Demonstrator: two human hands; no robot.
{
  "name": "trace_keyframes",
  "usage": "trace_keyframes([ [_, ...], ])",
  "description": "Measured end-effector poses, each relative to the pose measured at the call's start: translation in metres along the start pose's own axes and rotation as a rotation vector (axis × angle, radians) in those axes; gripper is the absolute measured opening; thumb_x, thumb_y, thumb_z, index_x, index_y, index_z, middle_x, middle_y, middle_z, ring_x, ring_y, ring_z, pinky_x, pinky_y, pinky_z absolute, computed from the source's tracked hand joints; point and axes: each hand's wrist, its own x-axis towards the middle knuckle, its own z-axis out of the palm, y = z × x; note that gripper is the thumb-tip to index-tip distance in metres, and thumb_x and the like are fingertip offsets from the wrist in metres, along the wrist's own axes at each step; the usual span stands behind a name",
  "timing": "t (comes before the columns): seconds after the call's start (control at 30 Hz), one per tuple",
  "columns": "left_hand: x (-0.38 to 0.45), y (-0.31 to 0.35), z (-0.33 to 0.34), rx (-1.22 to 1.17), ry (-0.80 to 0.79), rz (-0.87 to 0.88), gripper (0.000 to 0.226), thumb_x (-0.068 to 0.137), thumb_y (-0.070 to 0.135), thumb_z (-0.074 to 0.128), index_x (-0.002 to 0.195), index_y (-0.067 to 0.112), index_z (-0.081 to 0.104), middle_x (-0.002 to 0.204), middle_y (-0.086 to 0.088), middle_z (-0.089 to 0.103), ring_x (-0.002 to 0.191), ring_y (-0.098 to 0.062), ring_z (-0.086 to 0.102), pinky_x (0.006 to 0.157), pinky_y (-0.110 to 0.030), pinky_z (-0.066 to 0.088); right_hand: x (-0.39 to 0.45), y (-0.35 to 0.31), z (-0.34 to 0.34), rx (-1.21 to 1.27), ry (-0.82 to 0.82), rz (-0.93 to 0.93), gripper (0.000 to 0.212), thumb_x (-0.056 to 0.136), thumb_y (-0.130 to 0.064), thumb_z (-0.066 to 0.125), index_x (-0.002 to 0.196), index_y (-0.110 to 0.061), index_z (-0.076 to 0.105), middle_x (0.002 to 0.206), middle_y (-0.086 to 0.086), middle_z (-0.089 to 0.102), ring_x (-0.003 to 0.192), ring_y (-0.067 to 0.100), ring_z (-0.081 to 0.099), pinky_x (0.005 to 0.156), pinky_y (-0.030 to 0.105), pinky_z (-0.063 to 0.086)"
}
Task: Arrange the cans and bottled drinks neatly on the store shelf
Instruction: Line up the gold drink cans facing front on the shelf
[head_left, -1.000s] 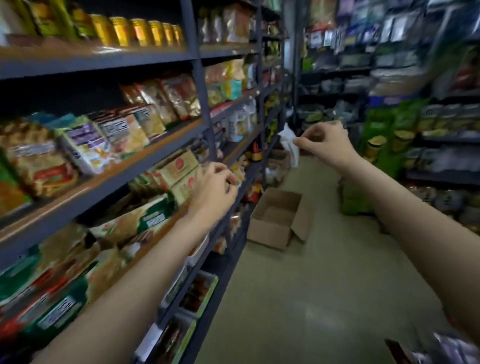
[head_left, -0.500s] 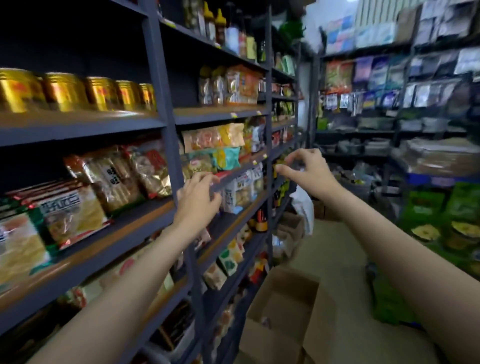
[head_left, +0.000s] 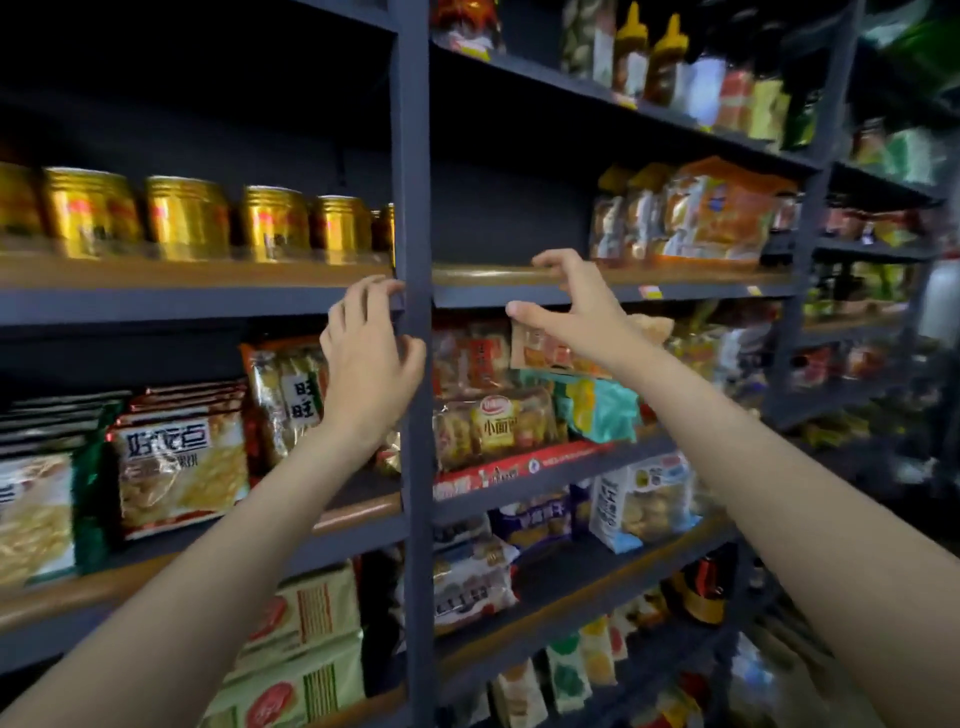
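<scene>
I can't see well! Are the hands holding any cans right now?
Left hand: open, holding nothing, by the shelf post.
Right hand: open, holding nothing.

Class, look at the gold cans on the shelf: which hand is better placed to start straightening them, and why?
Probably the left hand. It is raised beside the upright post, on the same side as the gold cans and just below their shelf. The right hand is empty too, but beyond the post, before a bare stretch of shelf.

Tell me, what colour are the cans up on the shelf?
Shiny gold cans with a red mark, seen from the head camera.
</scene>
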Motion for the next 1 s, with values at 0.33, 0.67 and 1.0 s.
trace_keyframes([
  [0.33, 0.027, 0.017, 0.025, 0.200, 0.058, -0.041, 0.055, 0.088, 0.017, 0.059, 0.140, 0.017, 0.039, 0.146, -0.008, 0.032, 0.135, -0.025, 0.025, 0.108, -0.040, 0.025, 0.103, 0.041, -0.004, 0.201, -0.167, -0.207, 0.063, 0.087, -0.038, 0.066, 0.140, -0.033, 0.034, 0.140, 0.009, 0.034, 0.132, 0.026, 0.032, 0.104, 0.039, 0.032],
  [0.67, 0.080, -0.005, 0.016, 0.378, 0.200, -0.008, 0.052, 0.086, 0.016, 0.060, 0.136, 0.014, 0.043, 0.145, -0.010, 0.035, 0.133, -0.030, 0.029, 0.107, -0.045, 0.024, 0.150, 0.015, 0.019, 0.409, -0.085, -0.396, 0.059, 0.085, -0.031, 0.069, 0.137, -0.029, 0.040, 0.133, 0.003, 0.040, 0.126, 0.016, 0.039, 0.106, 0.038, 0.038],
  [1.0, 0.074, -0.073, -0.099, 0.469, 0.613, -0.387, 0.055, 0.089, 0.015, 0.058, 0.141, 0.017, 0.039, 0.147, -0.014, 0.030, 0.134, -0.033, 0.028, 0.106, -0.047, 0.026, 0.136, -0.096, 0.069, 0.388, -0.320, -0.733, 0.060, 0.086, -0.026, 0.070, 0.137, -0.026, 0.040, 0.131, 0.000, 0.032, 0.127, 0.017, 0.035, 0.106, 0.031, 0.035],
])
